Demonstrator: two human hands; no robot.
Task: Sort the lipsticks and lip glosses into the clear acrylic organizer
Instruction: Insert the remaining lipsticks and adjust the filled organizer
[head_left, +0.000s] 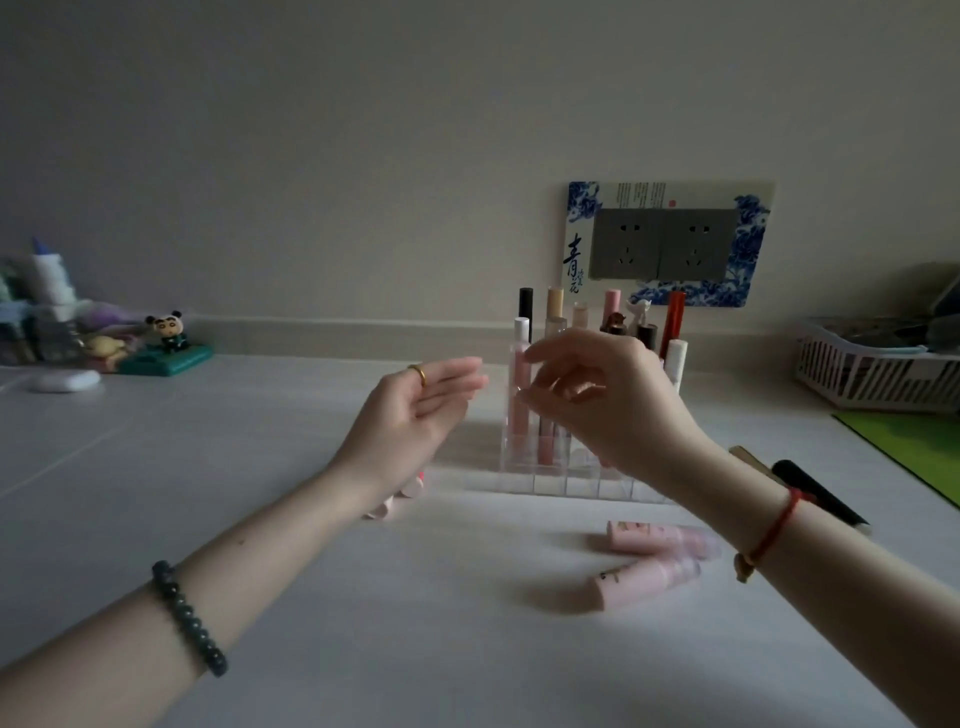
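Head view shows both hands raised over a pale bench (260, 519), in front of the clear acrylic organizer (571, 486), which stands toward the back edge, a little right of the middle. Several tubes stand upright in its compartments, among them a tall pink gloss with a white cap (520, 387) at the front left, a black-capped tube (525, 302), a beige one (555, 302) and a red one (675, 314) farther back.

The left hand (415, 410) hangs open just left of the organizer, its fingers straight and together, the palm turned to the right, holding nothing; a gold ring (418, 373) sits on one finger.

The right hand (608, 400) hovers in front of the organizer with its fingers loosely bent. The forefinger and thumb tips lie right beside the tall pink gloss, and I cannot tell whether they pinch it or merely come close.

Two pink tubes (657, 538) lie on their sides near the front of the organizer, under the right forearm. Two more pink ends (410, 486) peek out behind the left wrist. A black tube (818, 493) lies beyond the right wrist.

A dark bead bracelet (189, 618) circles the left wrist and a red string (774, 530) the right. A white basket (878, 376) stands at the right edge, and a small figure (169, 327) at the back left.
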